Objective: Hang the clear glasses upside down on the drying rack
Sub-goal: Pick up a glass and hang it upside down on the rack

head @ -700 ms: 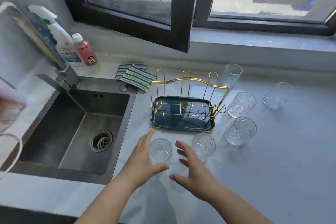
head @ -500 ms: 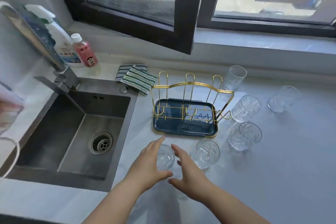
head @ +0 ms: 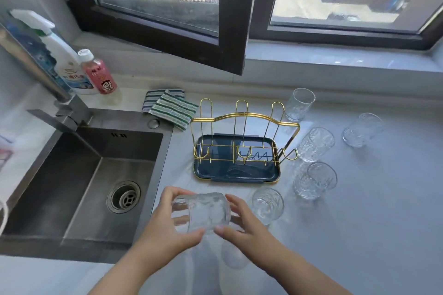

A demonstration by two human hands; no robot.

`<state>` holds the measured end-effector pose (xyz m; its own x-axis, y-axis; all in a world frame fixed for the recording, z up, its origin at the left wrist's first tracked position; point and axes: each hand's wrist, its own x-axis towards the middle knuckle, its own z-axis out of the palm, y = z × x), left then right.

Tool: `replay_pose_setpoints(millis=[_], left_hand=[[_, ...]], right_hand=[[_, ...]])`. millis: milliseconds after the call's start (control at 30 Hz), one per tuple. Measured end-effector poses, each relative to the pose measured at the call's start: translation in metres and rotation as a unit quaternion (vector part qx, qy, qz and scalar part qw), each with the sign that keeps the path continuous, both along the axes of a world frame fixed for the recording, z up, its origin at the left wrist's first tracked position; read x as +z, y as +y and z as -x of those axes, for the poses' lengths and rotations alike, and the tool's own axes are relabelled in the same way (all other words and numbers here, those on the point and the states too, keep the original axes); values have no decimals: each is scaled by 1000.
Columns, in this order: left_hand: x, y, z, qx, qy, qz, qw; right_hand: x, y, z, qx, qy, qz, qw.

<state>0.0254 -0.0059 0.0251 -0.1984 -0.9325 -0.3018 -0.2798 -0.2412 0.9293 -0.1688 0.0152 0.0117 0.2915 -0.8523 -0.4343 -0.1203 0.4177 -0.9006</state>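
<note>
A clear textured glass [head: 201, 212] is lifted off the counter and lies on its side between both my hands. My left hand [head: 165, 230] grips its left end and my right hand [head: 247, 225] its right end. The drying rack [head: 239, 148], gold wire pegs over a dark blue tray, stands just beyond with nothing hanging on it. Several more clear glasses stand upright on the counter: one [head: 268, 205] right of my hands, two [head: 315, 179] [head: 315, 143] beside the rack's right end, one [head: 299, 104] behind it, one [head: 362, 129] further right.
A steel sink [head: 79, 182] with a faucet [head: 57, 100] lies to the left. A spray bottle [head: 64, 60] and a pink bottle [head: 98, 72] stand behind it. Striped cloths [head: 170, 108] lie left of the rack. An open window sash [head: 191, 38] overhangs the counter's back.
Both hands closed on the nearest glass, lifted it off the counter and tipped it onto its side. The other glasses and the rack stayed put.
</note>
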Motion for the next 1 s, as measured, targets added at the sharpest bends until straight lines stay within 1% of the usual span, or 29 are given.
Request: replay_pose_setpoints(millis=[67,100,133,167,200,233,300,333,400,467,567,633,733,1000], left_hand=[[10,4,-3,-19,141,-2,990],[14,6,-2,-20,192,-2,981],[18,6,0,-13,219,5,976],[23,5,1,-6,226,20,974],[28,2,2,-2,213,39,976],[34,-3,2,-2,178,61,982],[44,-16,3,-10,67,110,992],[47,-25,5,-12,15,139,990],[46,-42,10,-6,-51,189,981],[41,-58,17,18,-82,213,973],[26,-76,21,65,-121,233,963],[15,-82,21,77,-130,213,965],[4,-84,20,80,-88,157,980],[-18,-87,23,80,-79,92,989]], right_hand=[[14,-2,-3,1,-102,-48,994],[20,-4,-5,0,-135,-52,990],[26,-7,-7,-9,-157,-39,987],[33,-12,-8,-25,-165,-13,986],[41,-18,-9,-46,-156,21,987],[49,-25,-9,-66,-127,63,988],[66,-41,-8,-79,-38,150,985],[73,-49,-9,-75,6,187,979],[84,-64,-16,-60,77,245,965],[87,-76,-28,-48,119,277,952],[80,-89,-40,-53,144,276,949],[69,-94,-43,-55,156,265,950],[53,-98,-45,-52,177,244,952],[26,-107,-42,-59,190,199,960]])
